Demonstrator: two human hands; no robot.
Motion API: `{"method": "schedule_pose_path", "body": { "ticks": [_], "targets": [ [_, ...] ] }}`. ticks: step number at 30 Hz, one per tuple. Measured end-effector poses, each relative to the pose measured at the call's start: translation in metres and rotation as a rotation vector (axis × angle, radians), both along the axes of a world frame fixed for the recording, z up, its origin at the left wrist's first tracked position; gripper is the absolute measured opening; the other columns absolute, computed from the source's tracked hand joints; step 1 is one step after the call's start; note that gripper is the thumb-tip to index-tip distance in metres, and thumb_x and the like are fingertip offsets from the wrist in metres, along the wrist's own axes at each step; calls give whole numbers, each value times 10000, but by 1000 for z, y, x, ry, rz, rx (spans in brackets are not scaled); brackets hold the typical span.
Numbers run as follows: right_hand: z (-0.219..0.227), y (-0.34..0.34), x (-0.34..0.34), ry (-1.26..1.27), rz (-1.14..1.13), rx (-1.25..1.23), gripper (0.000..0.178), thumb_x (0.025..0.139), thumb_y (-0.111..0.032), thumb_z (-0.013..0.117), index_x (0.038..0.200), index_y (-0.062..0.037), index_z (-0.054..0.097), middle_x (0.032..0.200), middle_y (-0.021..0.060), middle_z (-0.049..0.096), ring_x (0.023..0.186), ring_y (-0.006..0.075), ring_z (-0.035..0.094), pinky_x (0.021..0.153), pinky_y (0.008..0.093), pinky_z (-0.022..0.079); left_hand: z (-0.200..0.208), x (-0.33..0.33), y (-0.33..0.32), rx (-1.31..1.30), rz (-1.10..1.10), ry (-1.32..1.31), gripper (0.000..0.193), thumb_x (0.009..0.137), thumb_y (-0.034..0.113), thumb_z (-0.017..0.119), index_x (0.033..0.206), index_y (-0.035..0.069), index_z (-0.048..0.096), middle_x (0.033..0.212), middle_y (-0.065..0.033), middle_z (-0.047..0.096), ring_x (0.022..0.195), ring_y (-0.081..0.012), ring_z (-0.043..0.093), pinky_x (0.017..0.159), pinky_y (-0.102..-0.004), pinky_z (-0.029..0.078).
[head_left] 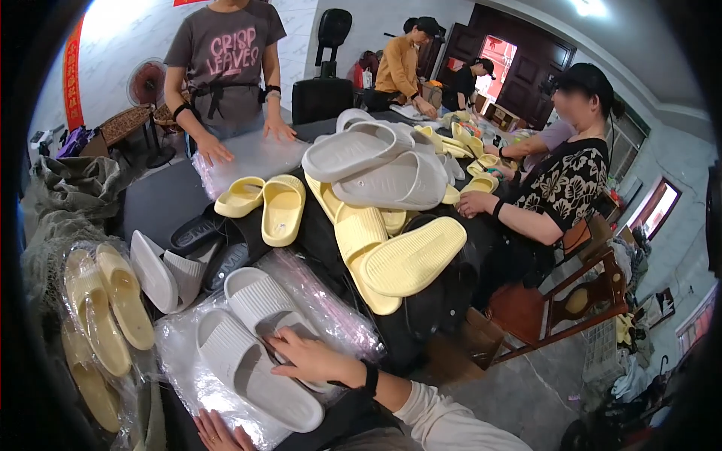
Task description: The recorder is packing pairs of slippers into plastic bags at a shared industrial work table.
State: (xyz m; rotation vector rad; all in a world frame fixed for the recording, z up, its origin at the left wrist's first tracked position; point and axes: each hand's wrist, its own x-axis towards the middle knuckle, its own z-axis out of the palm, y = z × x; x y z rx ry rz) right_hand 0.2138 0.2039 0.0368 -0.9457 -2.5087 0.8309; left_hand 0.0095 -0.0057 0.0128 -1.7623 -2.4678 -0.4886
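Two pale grey slide slippers lie side by side on a clear plastic bag [180, 353] at the near edge of the black table [162, 199]. My right hand [308, 357] rests on the farther grey slipper [259, 297], fingers curled over its strap. The nearer grey slipper [252, 372] lies just left of that hand. My left hand [218, 432] shows only partly at the bottom edge, fingers spread flat on the plastic bag beside the nearer slipper's heel.
Bagged yellow slippers [105, 316] lie at the left. Loose grey [158, 274], black [195, 233] and yellow slippers [282, 207] cover the middle, with a tall pile [391, 180] behind. A person opposite presses clear bags [248, 154]. Another person [564, 180] sits right, by a wooden chair [579, 301].
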Motion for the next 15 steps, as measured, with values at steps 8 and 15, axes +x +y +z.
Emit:
{"method": "schedule_pose_path", "body": {
  "ticks": [8, 15],
  "targets": [
    [6, 1, 1, -17, 34, -31, 658, 869, -387, 578, 1333, 23, 354, 1224, 217, 375, 985, 417, 567, 834, 465, 463, 5, 3, 1, 14, 14, 18, 485, 922, 283, 485, 1295, -27, 475, 1359, -226, 439, 1295, -405, 349, 1049, -494, 288],
    [15, -5, 0, -65, 21, -67, 640, 875, -372, 572, 1330, 22, 354, 1222, 224, 370, 990, 426, 560, 824, 468, 464, 8, 3, -2, 15, 3, 16, 476, 921, 282, 486, 1278, -33, 490, 1352, -230, 445, 1287, -410, 355, 1048, -493, 293]
  ]
}}
